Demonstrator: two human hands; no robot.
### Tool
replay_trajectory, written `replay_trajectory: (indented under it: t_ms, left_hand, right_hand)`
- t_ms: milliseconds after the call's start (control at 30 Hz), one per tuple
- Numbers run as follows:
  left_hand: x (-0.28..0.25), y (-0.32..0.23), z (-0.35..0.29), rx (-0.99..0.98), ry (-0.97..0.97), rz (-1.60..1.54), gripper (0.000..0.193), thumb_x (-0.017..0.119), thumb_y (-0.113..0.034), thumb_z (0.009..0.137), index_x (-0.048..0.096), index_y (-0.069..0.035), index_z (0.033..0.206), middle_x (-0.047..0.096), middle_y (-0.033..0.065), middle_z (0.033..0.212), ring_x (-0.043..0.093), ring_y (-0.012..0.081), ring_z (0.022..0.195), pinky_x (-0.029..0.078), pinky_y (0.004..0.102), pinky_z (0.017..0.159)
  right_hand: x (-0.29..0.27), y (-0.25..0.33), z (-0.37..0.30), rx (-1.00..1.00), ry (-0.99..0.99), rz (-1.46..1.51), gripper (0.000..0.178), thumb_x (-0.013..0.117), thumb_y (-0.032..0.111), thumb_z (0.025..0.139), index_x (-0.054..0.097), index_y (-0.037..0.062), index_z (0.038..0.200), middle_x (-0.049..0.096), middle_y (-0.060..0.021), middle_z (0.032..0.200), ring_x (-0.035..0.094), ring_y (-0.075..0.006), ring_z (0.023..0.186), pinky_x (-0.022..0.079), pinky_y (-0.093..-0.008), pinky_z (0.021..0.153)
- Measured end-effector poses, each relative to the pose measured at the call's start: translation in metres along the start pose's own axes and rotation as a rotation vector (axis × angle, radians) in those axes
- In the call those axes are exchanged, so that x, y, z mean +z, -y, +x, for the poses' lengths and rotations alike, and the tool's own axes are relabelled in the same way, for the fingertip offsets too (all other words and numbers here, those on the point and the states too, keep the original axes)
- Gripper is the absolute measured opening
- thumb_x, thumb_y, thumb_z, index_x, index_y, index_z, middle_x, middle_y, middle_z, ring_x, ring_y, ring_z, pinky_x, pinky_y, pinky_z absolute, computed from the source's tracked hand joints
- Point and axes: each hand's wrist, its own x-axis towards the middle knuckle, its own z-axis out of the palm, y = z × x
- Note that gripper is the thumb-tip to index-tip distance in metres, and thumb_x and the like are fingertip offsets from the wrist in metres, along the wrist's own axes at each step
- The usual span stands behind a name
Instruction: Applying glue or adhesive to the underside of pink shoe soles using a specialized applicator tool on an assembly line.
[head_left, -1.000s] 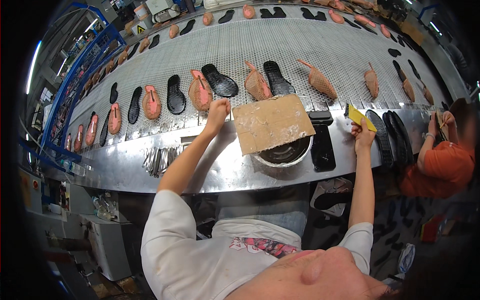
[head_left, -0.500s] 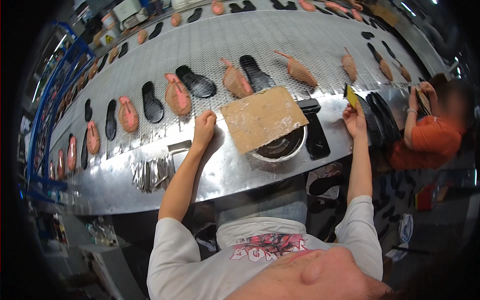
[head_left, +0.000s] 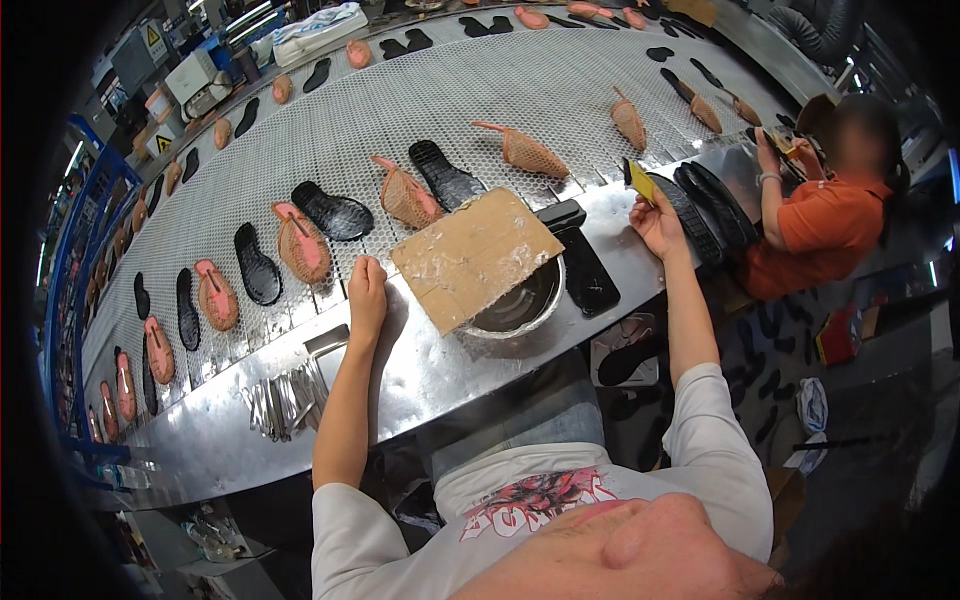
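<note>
In my right hand (head_left: 658, 228), raised over the metal ledge, is a yellow brush (head_left: 642, 186) with a dark tip, its handle pinched between the fingers. My left hand (head_left: 368, 290) is closed in a fist over the ledge, with nothing showing in it. Between my hands a stained piece of cardboard (head_left: 475, 255) lies across a metal bowl (head_left: 545, 303) with dark contents, covering part of it. Beside the bowl lies a black phone (head_left: 592, 275). Several black shoe soles (head_left: 722, 208) stand side by side to the right of my right hand.
Woven shoe uppers (head_left: 303, 248) and black soles (head_left: 258, 265) line the mesh conveyor (head_left: 420, 95) beyond the ledge (head_left: 410, 390). Metal strips (head_left: 283, 402) are piled at the left. A co-worker in an orange shirt (head_left: 830, 222) works at the right. A blue frame (head_left: 85, 190) stands far left.
The view has turned, so the bench appears shifted left and tilted. The uppers and soles on the conveyor appear farther left. My right hand keeps the brush; my left stays closed.
</note>
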Motion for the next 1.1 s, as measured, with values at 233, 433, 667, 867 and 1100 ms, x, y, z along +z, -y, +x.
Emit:
replay_trajectory:
  t_ms: [233,433,667,867,1100]
  left_hand:
    - [0.002,0.003,0.001,0.099,-0.025,0.047,0.018,0.042,-0.015,0.096,0.048,-0.003,0.083,0.042,-0.0017,0.067,0.037,0.0059,0.057,0.033,0.0204,0.051]
    - [0.004,0.003,0.002,0.121,-0.051,0.124,0.011,0.044,-0.012,0.093,0.049,-0.002,0.091,0.044,-0.0011,0.070,0.039,0.0064,0.059,0.035,0.0211,0.052]
    - [0.003,0.006,0.003,0.120,-0.045,0.097,0.007,0.043,-0.006,0.091,0.049,-0.002,0.093,0.045,0.0002,0.073,0.040,0.0069,0.061,0.035,0.0208,0.054]
    - [0.004,0.004,0.003,0.094,-0.058,0.066,0.009,0.040,0.000,0.087,0.047,-0.003,0.092,0.044,0.0001,0.072,0.040,0.0073,0.061,0.035,0.0214,0.053]
    - [-0.001,0.009,0.005,0.062,-0.053,0.016,0.009,0.035,0.003,0.081,0.043,-0.002,0.080,0.041,0.0021,0.069,0.038,0.0105,0.059,0.034,0.0233,0.054]
  right_hand:
    - [0.006,-0.002,-0.003,0.004,-0.004,-0.023,0.032,0.063,0.024,0.085,0.054,-0.0021,0.102,0.058,-0.0089,0.084,0.057,-0.0158,0.073,0.050,-0.0314,0.072]
    - [0.007,-0.002,-0.003,0.000,-0.050,-0.024,0.031,0.062,0.023,0.086,0.054,-0.0021,0.102,0.057,-0.0089,0.085,0.056,-0.0152,0.072,0.050,-0.0327,0.073]
    - [0.008,-0.003,-0.005,-0.011,-0.027,-0.030,0.030,0.061,0.020,0.086,0.053,-0.0025,0.104,0.057,-0.0090,0.085,0.056,-0.0151,0.072,0.050,-0.0327,0.073]
    - [0.007,-0.002,-0.006,-0.001,-0.002,-0.025,0.030,0.061,0.019,0.086,0.052,-0.0022,0.105,0.056,-0.0089,0.086,0.055,-0.0154,0.073,0.049,-0.0326,0.074]
    - [0.008,-0.001,-0.007,-0.011,-0.008,-0.052,0.030,0.061,0.018,0.086,0.052,-0.0014,0.106,0.056,-0.0086,0.086,0.055,-0.0153,0.074,0.049,-0.0325,0.074]
